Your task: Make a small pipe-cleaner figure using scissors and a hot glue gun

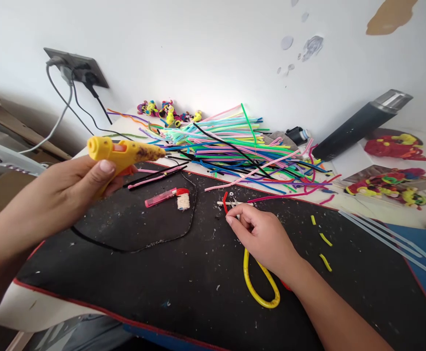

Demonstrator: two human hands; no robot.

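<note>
My left hand (84, 187) is wrapped round a yellow hot glue gun (125, 150), held above the mat with its dark-stained nozzle pointing right. Between thumb and fingertips, my right hand (258, 234) pinches a short red pipe cleaner (225, 202), whose bent end sticks up. Beneath that hand lie scissors with a yellow handle loop (247, 278); the hand hides their middle. A thin pale stick (220, 203) lies just beyond my right fingertips. Three short yellow pipe cleaner pieces (325, 239) rest to the right of the hand.
A pile of coloured pipe cleaners (234, 146) spreads along the wall, with small pipe cleaner figures (169, 111) behind. A pink lighter-like item (160, 197) and a wound roll (183, 201) sit mid-mat. A black cord (125, 251) loops across. A dark flask (359, 126) and glue sticks (388, 241) are right.
</note>
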